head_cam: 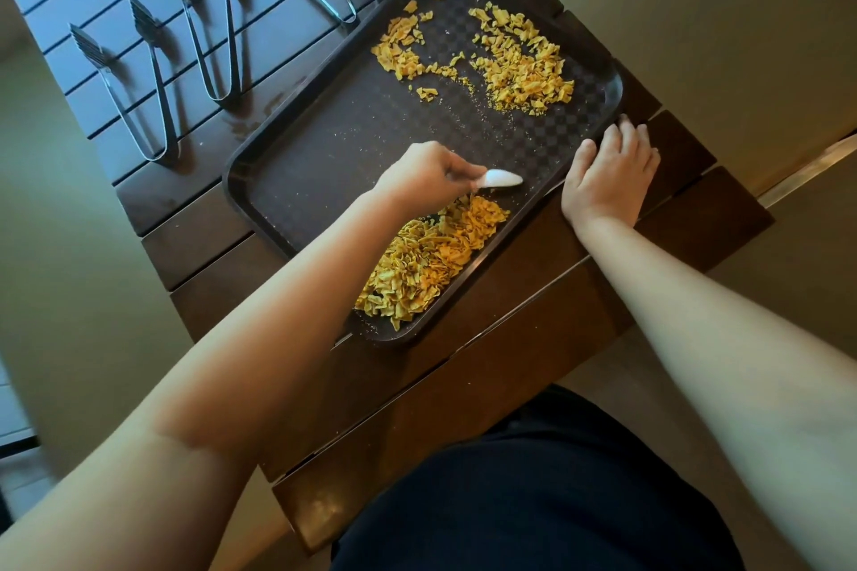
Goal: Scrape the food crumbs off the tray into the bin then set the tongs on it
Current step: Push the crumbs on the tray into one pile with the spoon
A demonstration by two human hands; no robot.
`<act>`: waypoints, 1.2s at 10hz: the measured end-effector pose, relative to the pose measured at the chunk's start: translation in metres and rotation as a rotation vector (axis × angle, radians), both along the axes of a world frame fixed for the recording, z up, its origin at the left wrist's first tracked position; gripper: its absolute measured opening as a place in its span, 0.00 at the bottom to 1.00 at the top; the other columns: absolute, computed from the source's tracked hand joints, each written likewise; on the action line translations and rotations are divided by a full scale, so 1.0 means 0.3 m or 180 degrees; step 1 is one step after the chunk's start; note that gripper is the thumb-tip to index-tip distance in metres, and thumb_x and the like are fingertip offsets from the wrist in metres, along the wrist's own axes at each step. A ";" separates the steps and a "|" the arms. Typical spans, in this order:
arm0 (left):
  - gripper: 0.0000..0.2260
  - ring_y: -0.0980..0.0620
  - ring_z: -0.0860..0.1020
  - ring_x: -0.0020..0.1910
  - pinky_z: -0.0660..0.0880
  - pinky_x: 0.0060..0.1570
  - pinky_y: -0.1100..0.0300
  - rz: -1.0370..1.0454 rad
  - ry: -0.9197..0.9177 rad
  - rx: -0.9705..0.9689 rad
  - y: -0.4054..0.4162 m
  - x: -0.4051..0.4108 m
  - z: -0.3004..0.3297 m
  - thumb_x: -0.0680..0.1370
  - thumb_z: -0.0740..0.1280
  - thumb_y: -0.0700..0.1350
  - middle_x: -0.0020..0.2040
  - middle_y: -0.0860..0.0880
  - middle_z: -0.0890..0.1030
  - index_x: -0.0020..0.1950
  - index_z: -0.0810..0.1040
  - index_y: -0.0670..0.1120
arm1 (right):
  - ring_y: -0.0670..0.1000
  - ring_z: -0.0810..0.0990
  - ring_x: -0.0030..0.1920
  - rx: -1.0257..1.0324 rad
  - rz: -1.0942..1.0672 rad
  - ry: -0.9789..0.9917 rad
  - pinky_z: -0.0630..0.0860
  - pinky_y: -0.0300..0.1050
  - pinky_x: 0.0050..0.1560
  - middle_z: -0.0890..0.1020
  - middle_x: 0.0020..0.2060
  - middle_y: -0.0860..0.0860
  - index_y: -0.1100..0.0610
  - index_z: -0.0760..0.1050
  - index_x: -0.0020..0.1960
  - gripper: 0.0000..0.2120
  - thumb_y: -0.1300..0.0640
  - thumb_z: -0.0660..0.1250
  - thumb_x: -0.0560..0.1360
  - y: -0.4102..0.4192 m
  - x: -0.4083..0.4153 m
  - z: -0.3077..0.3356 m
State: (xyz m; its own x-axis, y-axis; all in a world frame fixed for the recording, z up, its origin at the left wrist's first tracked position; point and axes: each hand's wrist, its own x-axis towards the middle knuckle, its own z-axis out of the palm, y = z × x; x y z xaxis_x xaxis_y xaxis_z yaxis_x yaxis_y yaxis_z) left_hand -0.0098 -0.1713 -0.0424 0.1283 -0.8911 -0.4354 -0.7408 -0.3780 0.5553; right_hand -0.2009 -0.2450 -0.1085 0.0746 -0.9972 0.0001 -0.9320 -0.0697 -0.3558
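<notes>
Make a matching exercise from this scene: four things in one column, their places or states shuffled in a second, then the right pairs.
1. white scraper
2. right hand
3. big crumb heap
4. tongs

A. on the slatted table beside the tray
B. gripped by the left hand
C. by the tray's near edge
D. resting on the tray rim

Pairs: 1-B, 2-D, 3-C, 4-A

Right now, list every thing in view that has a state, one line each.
Tray: flat on the slatted table, partly scraped.
Near crumb pile: heaped at the tray's near edge.
Far crumbs: scattered, not yet gathered.
White scraper: held, tip on tray.
Left hand: grips scraper.
Right hand: fingers rest on tray rim.
Four tongs: lying on table, untouched.
</notes>
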 end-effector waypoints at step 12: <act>0.11 0.58 0.71 0.37 0.66 0.31 0.68 0.0486 -0.0286 -0.0461 0.154 0.095 0.005 0.77 0.66 0.48 0.45 0.54 0.74 0.59 0.79 0.56 | 0.57 0.56 0.75 0.0001 0.0004 0.0035 0.49 0.55 0.74 0.64 0.73 0.57 0.62 0.65 0.71 0.24 0.50 0.48 0.82 0.000 -0.003 -0.002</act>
State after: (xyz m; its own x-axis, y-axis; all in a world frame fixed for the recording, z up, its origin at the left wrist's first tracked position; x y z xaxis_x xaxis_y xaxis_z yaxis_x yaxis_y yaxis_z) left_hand 0.0187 -0.1250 -0.0410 0.2989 -0.9107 -0.2852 -0.7301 -0.4106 0.5462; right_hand -0.2019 -0.2451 -0.1092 0.0759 -0.9971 -0.0011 -0.9357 -0.0708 -0.3456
